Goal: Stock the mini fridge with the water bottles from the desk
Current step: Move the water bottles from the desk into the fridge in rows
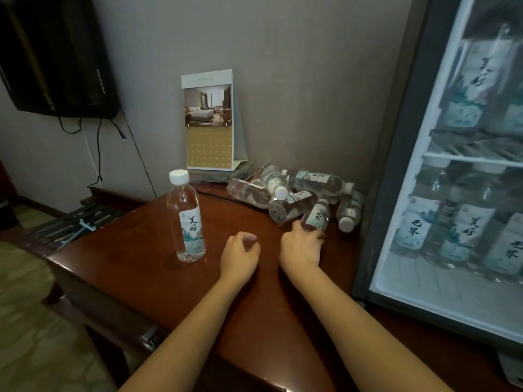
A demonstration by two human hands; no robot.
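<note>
Water bottles [293, 204] lie in a heap at the back of the desk [135, 258], against the wall and just beside the fridge [390, 193], probably so that the way to the shelves is short. I count six in the heap. The right hand [302, 246] grips one of them, the nearest bottle [317, 216], with fingers curled round it, likely to lift it. A seventh, the upright bottle [187, 219], stands apart. The left hand [240, 248] holds nothing, its fingers loosely curled. Inside the fridge more bottles stand on two shelves, too blurred to count.
</note>
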